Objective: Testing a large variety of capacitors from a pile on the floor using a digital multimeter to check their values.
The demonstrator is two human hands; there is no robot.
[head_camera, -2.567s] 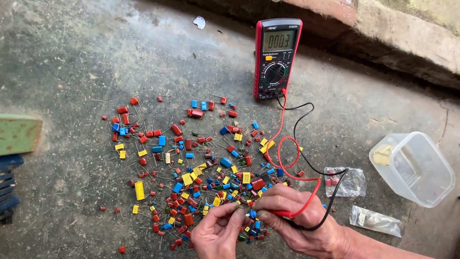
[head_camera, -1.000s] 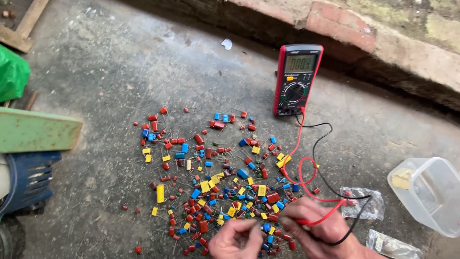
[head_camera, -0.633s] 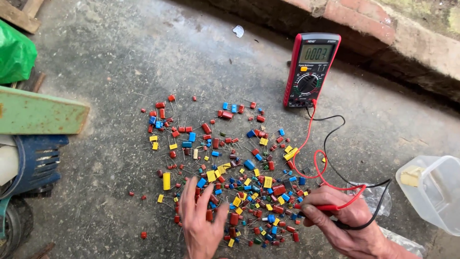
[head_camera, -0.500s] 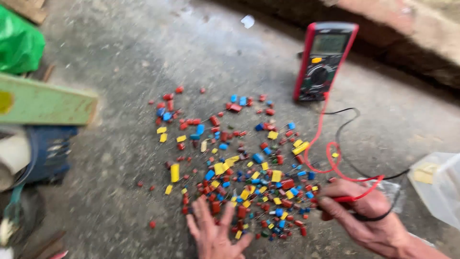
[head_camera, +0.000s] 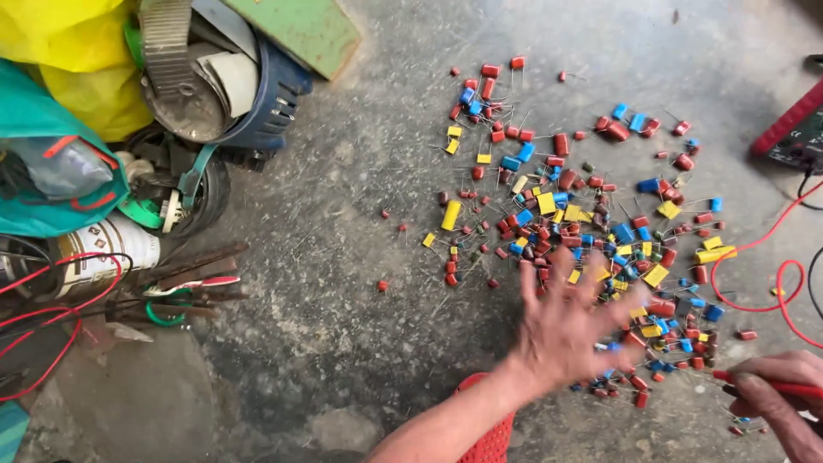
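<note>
The left hand (head_camera: pixel 570 321) lies flat with fingers spread wide, its grip apart and clamped on nothing, palm down over the lower edge of the capacitors (head_camera: pixel 583 214) scattered on the concrete floor (head_camera: pixel 343 257). A second ago both hands were pinched together over one small part near the bottom of the frame; the left has since let go and come forward onto the pile, which reads as a sweep through the heap for another piece rather than a hold on any one.

At the lower right corner the right hand (head_camera: pixel 776 399) has its grip closed around a red probe (head_camera: pixel 754 384), the tip pointing left toward the pile; its red lead (head_camera: pixel 771 283) loops up the right edge. The meter (head_camera: pixel 793 129) now shows only as a red corner at the far right, where earlier it stood whole at the top, so the view has swung left.

That swing brings in clutter at the upper left: a yellow and green bag (head_camera: pixel 60 103), a blue motor housing (head_camera: pixel 266 103), a green board (head_camera: pixel 304 30) and loose wires (head_camera: pixel 51 326). A red mesh object (head_camera: pixel 489 437) sits under the left forearm.
</note>
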